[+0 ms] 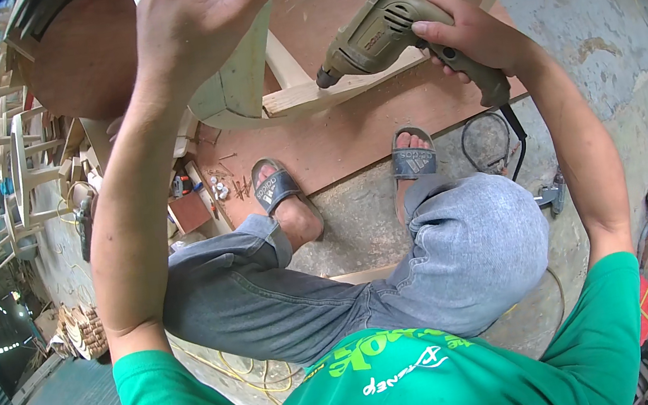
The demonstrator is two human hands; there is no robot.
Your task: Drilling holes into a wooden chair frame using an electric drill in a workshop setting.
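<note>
My right hand (475,33) is closed round the handle of an olive-green corded power drill (374,31). The drill's chuck points down and left, close to the lower rail of a pale wooden chair-like frame (349,90). Whether a bit sits in the chuck or touches the wood I cannot tell. At the top edge my left hand (185,26) grips an upper part of this frame, with its thumb reaching right and its other fingers mostly hidden. The frame stands on a reddish-brown board (324,144) in front of my feet.
Screws (242,188) and small parts lie on the board beside my left sandal (280,188). The drill's black cord (515,132) drops toward the right. Several pale wooden chair frames (21,168) are stacked at the left, near a round brown panel (84,54). A yellow cable (254,380) trails below my legs.
</note>
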